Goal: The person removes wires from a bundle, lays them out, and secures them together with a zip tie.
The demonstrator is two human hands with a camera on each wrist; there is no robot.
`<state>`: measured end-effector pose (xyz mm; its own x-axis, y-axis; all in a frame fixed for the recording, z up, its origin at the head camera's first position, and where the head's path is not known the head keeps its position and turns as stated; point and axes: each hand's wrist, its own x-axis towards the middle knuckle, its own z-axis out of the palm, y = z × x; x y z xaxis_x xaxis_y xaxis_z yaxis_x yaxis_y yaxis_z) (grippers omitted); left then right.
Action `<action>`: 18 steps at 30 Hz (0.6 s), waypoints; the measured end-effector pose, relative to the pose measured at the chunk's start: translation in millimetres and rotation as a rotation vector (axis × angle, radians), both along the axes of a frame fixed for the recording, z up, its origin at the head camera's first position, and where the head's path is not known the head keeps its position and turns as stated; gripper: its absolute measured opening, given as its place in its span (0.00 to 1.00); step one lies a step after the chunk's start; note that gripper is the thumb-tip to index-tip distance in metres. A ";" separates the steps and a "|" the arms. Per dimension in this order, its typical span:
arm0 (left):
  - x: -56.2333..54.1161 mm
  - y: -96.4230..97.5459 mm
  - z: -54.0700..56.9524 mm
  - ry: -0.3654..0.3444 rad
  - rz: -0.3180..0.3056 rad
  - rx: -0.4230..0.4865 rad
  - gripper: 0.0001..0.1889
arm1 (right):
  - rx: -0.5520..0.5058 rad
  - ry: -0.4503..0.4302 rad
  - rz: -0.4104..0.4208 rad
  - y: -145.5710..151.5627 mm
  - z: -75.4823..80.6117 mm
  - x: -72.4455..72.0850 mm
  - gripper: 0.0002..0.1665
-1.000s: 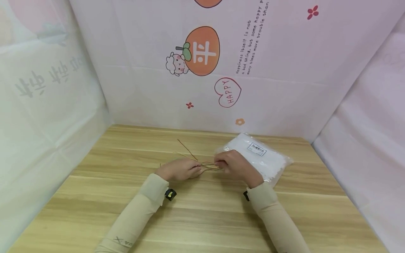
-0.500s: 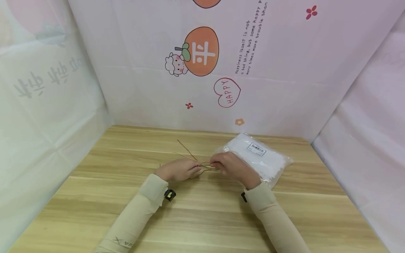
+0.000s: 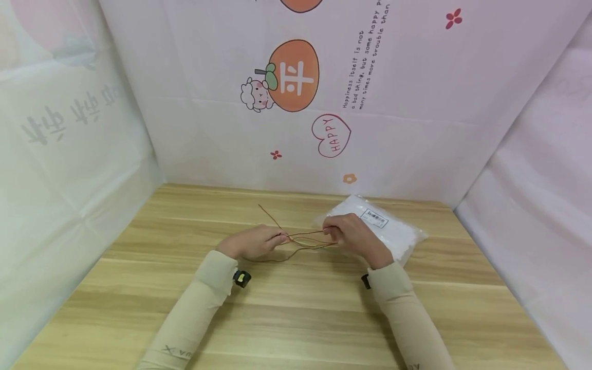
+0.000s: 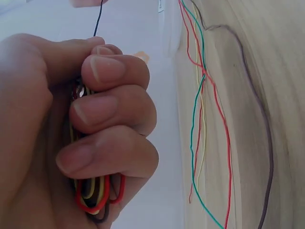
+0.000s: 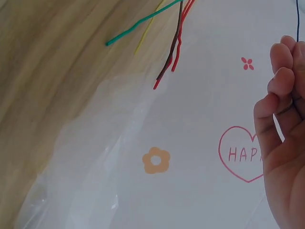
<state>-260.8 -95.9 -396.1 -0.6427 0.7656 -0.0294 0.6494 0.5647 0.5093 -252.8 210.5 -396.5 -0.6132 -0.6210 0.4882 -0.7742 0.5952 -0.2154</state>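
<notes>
My left hand (image 3: pixel 252 241) is curled round a folded bundle of thin wires (image 4: pixel 93 198), red, yellow and black, with loops sticking out below the little finger. From its thumb side a single dark wire (image 4: pixel 98 20) runs taut to my right hand (image 3: pixel 355 239), which pinches it between thumb and fingertips. Other loose ends hang beside the hands: a red wire (image 4: pixel 228 157), a green wire (image 4: pixel 192 129), a yellow wire (image 4: pixel 204 143) and a brownish wire (image 4: pixel 268 124). In the right wrist view the cut tips of the green wire (image 5: pixel 128 31) and others show over the tabletop.
Behind the right hand a clear plastic bag (image 3: pixel 402 234) with white contents and a barcode label lies on the wooden table (image 3: pixel 296 318). A printed white cloth (image 3: pixel 208 139) hangs along the back, and white cloth walls stand at both sides.
My right hand first went left toward the left hand, then drew back right and slightly up with a wire. The left hand shifted a little up and left; the wires between them spread.
</notes>
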 end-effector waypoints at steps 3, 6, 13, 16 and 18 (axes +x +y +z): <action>-0.5 -3.7 0.8 0.002 -0.001 -0.009 0.20 | 0.000 -0.001 -0.003 4.7 0.1 -2.3 0.17; -0.3 -8.2 3.3 -0.019 0.017 -0.019 0.19 | -0.015 0.003 -0.028 11.7 0.3 -4.2 0.16; -0.8 -21.3 8.6 -0.055 0.062 -0.052 0.19 | -0.002 -0.045 -0.081 27.4 -0.8 -9.0 0.14; -3.3 -28.1 8.8 -0.055 0.084 -0.046 0.18 | -0.009 -0.069 -0.116 32.4 -1.0 -10.5 0.14; -5.6 -33.0 8.1 -0.075 0.094 -0.034 0.18 | -0.010 -0.089 -0.135 35.2 -1.3 -11.5 0.15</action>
<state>-266.4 -128.9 -388.1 -0.7066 0.6997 -0.1054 0.5534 0.6393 0.5339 -264.3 245.7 -397.8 -0.7318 -0.5254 0.4341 -0.6650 0.6899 -0.2861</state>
